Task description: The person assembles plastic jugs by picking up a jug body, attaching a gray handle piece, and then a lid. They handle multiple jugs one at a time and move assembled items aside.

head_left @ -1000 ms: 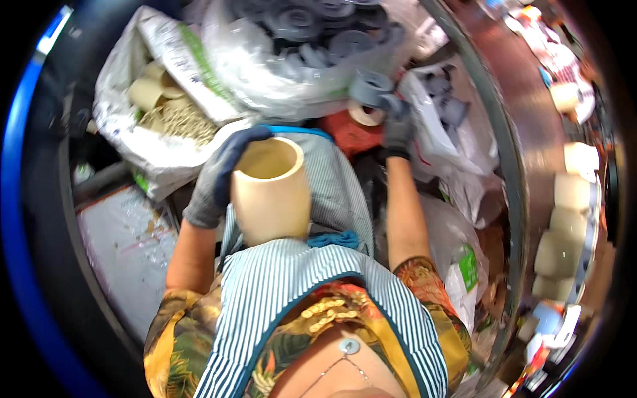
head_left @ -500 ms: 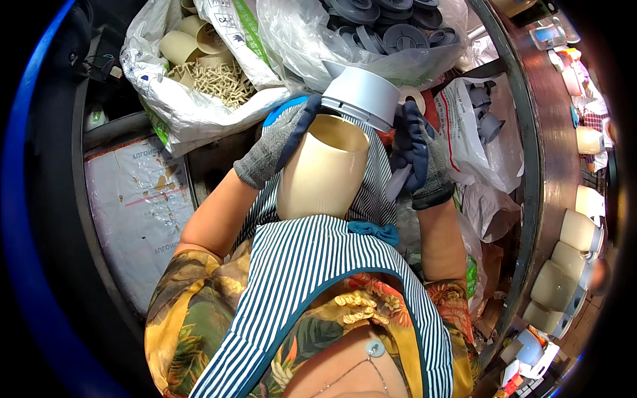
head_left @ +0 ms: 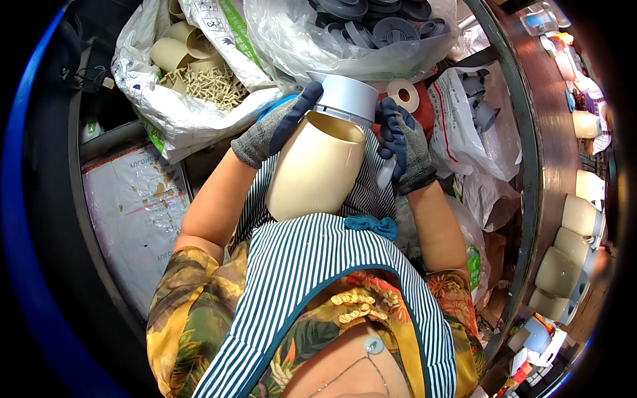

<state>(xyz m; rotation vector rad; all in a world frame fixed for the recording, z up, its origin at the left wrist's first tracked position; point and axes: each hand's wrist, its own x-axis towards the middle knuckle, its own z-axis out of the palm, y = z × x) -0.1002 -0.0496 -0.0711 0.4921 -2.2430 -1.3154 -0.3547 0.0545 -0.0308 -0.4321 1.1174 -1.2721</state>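
Observation:
A cream, barrel-shaped jug body point(head_left: 318, 169) leans in my lap against the striped apron, its round mouth facing up and away. Over the far edge of that mouth sits a light grey spouted collar point(head_left: 346, 96), with the opening still showing below it. My left hand point(head_left: 292, 126), in a grey and navy glove, is closed on the collar's left side, its palm by the jug's shoulder. At the collar's right edge is my gloved right hand point(head_left: 406, 142), fingers curled. A small pale, smooth piece point(head_left: 385, 174) shows below those fingers; its kind is unclear.
Beyond my hands, a white sack point(head_left: 179, 126) holds cream parts and many small beige pieces. Beside it, a clear bag point(head_left: 371, 63) contains dark grey lids. Grey spouted parts point(head_left: 486, 114) lie in a bag at right. Cream jugs point(head_left: 559, 268) line the bench along the right.
The collar has come left and turned more level over the jug's mouth. Both hands moved slightly left with it, and the jug leans a little more.

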